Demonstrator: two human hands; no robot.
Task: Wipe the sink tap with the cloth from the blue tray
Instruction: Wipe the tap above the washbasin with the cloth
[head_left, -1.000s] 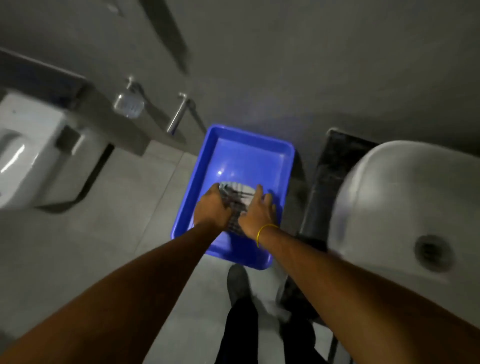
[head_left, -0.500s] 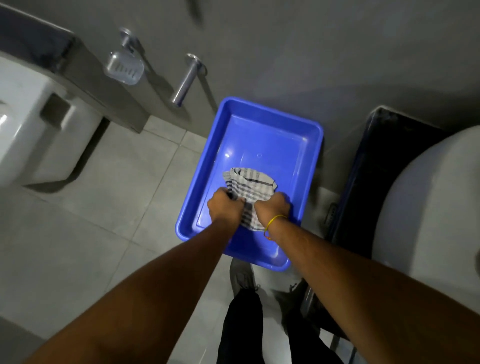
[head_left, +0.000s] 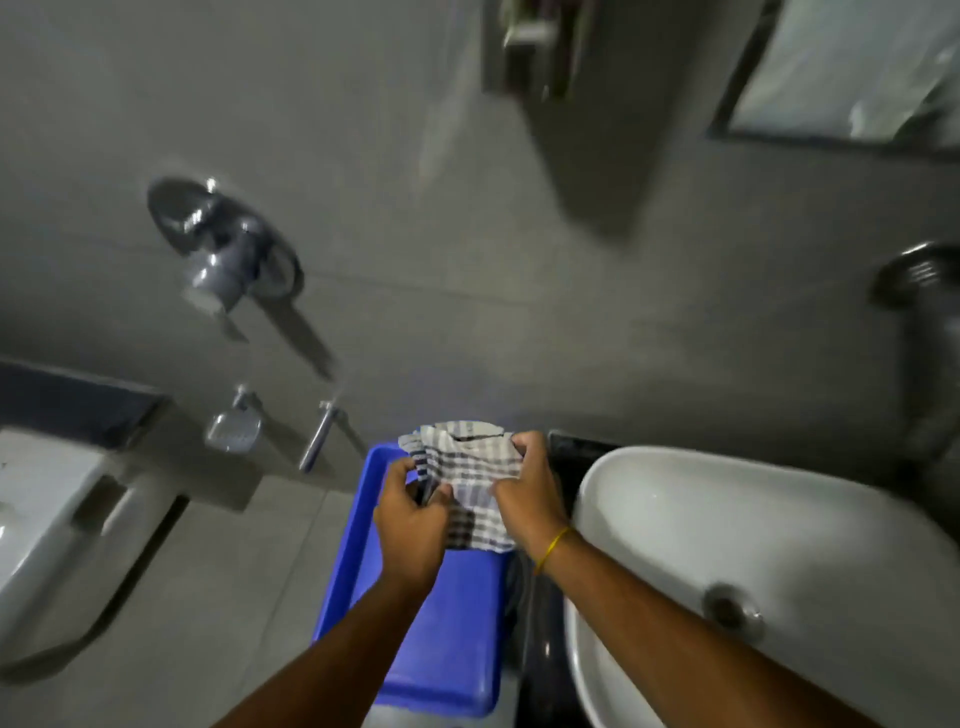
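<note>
A white cloth with dark checks (head_left: 467, 467) hangs spread between my two hands, lifted above the blue tray (head_left: 447, 634) on the floor. My left hand (head_left: 410, 525) grips its left edge and my right hand (head_left: 524, 499) grips its right edge, a yellow band on that wrist. The white sink basin (head_left: 727, 530) lies to the right with its drain (head_left: 732, 610) showing. A dark metal tap (head_left: 919, 322) rises at the far right edge, blurred and partly cut off.
A white toilet (head_left: 47, 519) stands at the left. On the grey wall are a chrome valve (head_left: 223, 244), a soap dish (head_left: 234, 426) and a chrome spout (head_left: 322, 431). A mirror (head_left: 852, 67) hangs at the upper right. Grey tiled floor (head_left: 208, 597) lies left of the tray.
Both hands have lifted the cloth up out of the tray and spread it. The view has tilted upward, showing more wall, the mirror and the tap.
</note>
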